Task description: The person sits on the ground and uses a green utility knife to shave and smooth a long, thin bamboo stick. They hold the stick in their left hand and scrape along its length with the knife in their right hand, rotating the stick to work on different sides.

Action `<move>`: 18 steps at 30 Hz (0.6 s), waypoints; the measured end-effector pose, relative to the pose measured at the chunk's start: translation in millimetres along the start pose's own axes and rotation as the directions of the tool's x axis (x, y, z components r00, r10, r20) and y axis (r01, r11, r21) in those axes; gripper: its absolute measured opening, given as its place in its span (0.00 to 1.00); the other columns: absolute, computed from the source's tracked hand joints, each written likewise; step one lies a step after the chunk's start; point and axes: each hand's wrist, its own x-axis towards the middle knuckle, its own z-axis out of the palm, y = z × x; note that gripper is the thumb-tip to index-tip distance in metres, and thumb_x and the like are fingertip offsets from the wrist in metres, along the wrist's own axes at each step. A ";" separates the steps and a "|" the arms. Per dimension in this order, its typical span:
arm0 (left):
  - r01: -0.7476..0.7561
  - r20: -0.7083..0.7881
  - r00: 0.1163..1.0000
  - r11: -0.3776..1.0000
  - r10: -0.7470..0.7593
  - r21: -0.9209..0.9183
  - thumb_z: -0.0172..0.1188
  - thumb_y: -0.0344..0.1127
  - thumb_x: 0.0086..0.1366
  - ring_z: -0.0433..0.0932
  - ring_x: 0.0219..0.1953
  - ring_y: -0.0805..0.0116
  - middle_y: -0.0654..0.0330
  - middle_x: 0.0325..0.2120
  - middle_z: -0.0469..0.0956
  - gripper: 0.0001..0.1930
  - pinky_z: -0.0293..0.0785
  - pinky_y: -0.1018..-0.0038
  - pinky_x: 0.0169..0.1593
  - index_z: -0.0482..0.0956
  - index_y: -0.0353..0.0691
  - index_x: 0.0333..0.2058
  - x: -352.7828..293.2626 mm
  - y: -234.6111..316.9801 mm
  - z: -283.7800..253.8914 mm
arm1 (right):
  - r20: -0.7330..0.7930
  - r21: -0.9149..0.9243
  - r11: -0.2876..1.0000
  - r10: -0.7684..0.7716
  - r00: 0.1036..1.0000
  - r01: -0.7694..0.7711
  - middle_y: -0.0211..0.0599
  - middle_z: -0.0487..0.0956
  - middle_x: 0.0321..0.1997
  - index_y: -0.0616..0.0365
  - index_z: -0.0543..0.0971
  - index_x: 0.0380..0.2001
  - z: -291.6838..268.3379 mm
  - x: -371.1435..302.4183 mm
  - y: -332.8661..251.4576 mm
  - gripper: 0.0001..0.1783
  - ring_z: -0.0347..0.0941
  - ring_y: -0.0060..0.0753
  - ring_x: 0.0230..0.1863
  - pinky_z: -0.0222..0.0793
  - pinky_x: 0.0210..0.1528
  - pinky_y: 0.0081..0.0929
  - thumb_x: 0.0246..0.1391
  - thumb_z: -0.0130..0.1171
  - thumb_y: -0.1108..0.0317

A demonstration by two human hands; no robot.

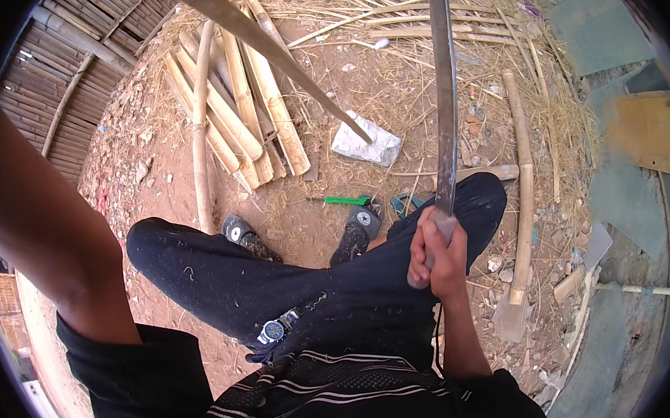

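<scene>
My right hand (442, 257) is closed round the handle of a machete (443, 100). Its long blade stands up and away from me, above my right knee. On the left, my bare left forearm (47, 220) runs up to the picture's edge, and that hand is out of view. A long flat bamboo strip (243, 28) comes down from the upper left. Its narrow lower end meets or overlaps a whitish stone block (353, 142) on the ground before me; whether they touch I cannot tell. What holds the strip's upper end is not visible.
Split bamboo pieces (282, 131) lie left of the block, beside a bamboo pole (200, 114). A green-handled tool (347, 200) lies near my feet. To the right are a long-handled tool with a flat blade (510, 321) and sheet pieces (624, 190). A wristwatch (273, 330) rests on my lap.
</scene>
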 end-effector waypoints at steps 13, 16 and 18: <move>0.034 0.005 0.999 0.997 -0.034 -0.065 0.45 0.48 0.62 0.75 0.42 0.71 0.64 0.38 0.76 0.18 0.69 0.76 0.39 0.79 0.49 0.41 -18.4 3.4 7.3 | -0.104 -0.564 0.778 0.266 0.958 -0.277 0.33 0.69 0.10 0.64 0.70 0.24 11.0 3.5 38.7 0.25 0.65 0.25 0.07 0.60 0.10 0.27 0.58 0.53 0.49; 0.031 0.011 0.999 1.000 -0.031 -0.007 0.45 0.48 0.62 0.75 0.42 0.71 0.64 0.38 0.76 0.18 0.69 0.76 0.39 0.79 0.49 0.41 -17.2 5.3 -12.3 | -0.010 -0.270 0.872 0.422 0.907 -0.409 0.33 0.67 0.10 0.62 0.69 0.22 20.7 7.0 37.5 0.27 0.63 0.24 0.07 0.59 0.10 0.26 0.59 0.50 0.46; 0.038 0.022 0.999 0.999 -0.037 -0.018 0.45 0.48 0.62 0.75 0.42 0.71 0.64 0.38 0.76 0.18 0.69 0.76 0.40 0.79 0.49 0.42 -20.9 1.6 -1.3 | 0.053 -0.035 0.865 0.503 0.863 -0.501 0.32 0.66 0.10 0.61 0.67 0.21 11.9 7.1 37.8 0.28 0.61 0.22 0.07 0.58 0.09 0.24 0.60 0.47 0.44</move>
